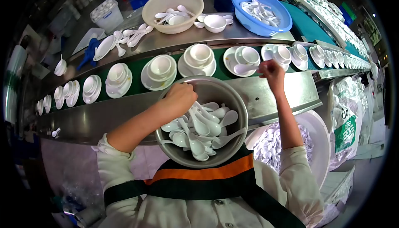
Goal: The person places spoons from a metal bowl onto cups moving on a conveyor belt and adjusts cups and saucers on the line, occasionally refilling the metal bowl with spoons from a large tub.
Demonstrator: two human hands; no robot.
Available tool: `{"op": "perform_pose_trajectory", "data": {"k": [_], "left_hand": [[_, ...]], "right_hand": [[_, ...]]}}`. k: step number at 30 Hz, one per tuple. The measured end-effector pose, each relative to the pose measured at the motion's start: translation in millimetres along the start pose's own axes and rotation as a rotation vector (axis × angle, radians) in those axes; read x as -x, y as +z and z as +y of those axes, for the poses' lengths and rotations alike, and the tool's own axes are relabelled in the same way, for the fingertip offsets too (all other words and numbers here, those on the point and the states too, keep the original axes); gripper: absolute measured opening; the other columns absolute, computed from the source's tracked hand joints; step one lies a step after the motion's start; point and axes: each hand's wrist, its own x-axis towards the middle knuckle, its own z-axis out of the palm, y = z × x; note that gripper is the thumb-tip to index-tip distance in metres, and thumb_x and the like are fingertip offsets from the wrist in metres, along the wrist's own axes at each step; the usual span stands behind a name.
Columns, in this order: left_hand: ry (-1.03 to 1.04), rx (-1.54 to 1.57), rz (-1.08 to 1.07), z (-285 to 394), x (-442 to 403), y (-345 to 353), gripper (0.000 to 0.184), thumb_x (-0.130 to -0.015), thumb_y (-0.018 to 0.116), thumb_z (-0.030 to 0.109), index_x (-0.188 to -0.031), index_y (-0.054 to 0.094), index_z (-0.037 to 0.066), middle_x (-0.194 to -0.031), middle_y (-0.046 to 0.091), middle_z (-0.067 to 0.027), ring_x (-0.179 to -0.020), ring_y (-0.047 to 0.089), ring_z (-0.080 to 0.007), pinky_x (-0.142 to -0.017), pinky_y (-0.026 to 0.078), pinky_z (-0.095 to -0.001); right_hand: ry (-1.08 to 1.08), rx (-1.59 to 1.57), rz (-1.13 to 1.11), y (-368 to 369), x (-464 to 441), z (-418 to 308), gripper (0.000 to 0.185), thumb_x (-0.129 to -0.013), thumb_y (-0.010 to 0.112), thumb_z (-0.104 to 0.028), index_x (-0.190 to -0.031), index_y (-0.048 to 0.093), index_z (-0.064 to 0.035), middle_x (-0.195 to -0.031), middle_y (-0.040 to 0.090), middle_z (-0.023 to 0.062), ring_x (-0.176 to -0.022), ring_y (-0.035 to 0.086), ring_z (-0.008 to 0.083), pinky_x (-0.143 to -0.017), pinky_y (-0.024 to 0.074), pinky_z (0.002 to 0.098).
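A steel basin point(244, 134) in front of my body holds many white soup spoons point(198, 128). Over its left rim is my left hand point(181, 99), closed and turned down, its fingertips at the handle of a spoon in the heap; the grip is partly hidden. My right hand point(272, 73) is pinched on the handle end of another white soup spoon point(244, 69). That spoon's bowl lies over a plate point(229, 64) bearing a bowl and cup point(250, 56) on the green conveyor belt point(138, 78).
Similar stacked sets point(118, 78) line the belt both ways. Behind stand a beige basin point(151, 9) and a blue basin point(286, 22) with spoons. A white tub point(318, 145) of small white pieces stands at lower right, beside a plastic bag point(347, 120). One spoon point(56, 132) lies at far left.
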Motion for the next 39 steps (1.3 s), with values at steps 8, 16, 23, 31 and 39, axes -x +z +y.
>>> {"op": "perform_pose_trajectory", "data": {"k": [8,16,23,31,39], "left_hand": [[0.087,-0.106,0.162,-16.9,-2.4,-31.3,0.004,-0.064,0.058,0.007,-0.065,0.062,0.005,-0.075,0.057,-0.0114,-0.076,0.057,-0.0279,-0.064,0.046,-0.0373],[-0.241,0.484,0.180,-40.8,-10.1,-85.3,0.014,-0.069,0.065,0.013,-0.069,0.059,0.000,-0.061,0.055,-0.0108,-0.058,0.055,-0.0232,-0.058,0.044,-0.0343],[-0.143,0.491,0.490,-27.0,0.1,-41.0,0.041,-0.066,0.071,0.023,-0.099,0.056,0.004,-0.095,0.057,-0.0105,-0.083,0.055,-0.0268,-0.073,0.045,-0.0352],[0.121,0.191,0.184,0.8,15.3,0.5,0.013,-0.061,0.065,0.007,-0.072,0.058,0.007,-0.078,0.051,-0.0077,-0.081,0.048,-0.0246,-0.073,0.038,-0.0344],[0.089,0.661,-0.090,-17.2,12.8,-42.8,0.014,-0.066,0.066,0.011,-0.069,0.055,0.004,-0.069,0.052,-0.0073,-0.070,0.053,-0.0223,-0.062,0.041,-0.0305]], "right_hand": [[-0.300,0.876,-0.002,47.1,-8.0,44.5,0.031,-0.074,0.063,-0.040,-0.080,0.059,-0.0094,-0.067,0.062,0.0096,-0.063,0.061,0.0273,-0.053,0.0452,0.0383],[0.031,-0.213,-0.688,65.5,22.5,-84.3,0.024,-0.089,0.051,-0.023,-0.093,0.063,-0.0022,-0.069,0.058,-0.0009,-0.060,0.052,0.0063,-0.050,0.0449,0.0194],[0.060,-0.425,-0.520,16.9,-44.3,-46.1,0.029,-0.088,0.051,-0.024,-0.100,0.059,0.0009,-0.088,0.064,0.0082,-0.065,0.057,0.0070,-0.050,0.0457,0.0175],[-0.289,0.260,-0.945,50.4,33.0,-101.8,0.029,-0.081,0.056,-0.021,-0.104,0.057,-0.0017,-0.096,0.060,0.0149,-0.087,0.057,0.0176,-0.075,0.0481,0.0306],[-1.011,1.057,-0.811,45.6,68.6,-66.4,0.018,-0.064,0.064,-0.014,-0.081,0.061,-0.0103,-0.077,0.058,0.0007,-0.081,0.058,0.0216,-0.074,0.0464,0.0316]]}}
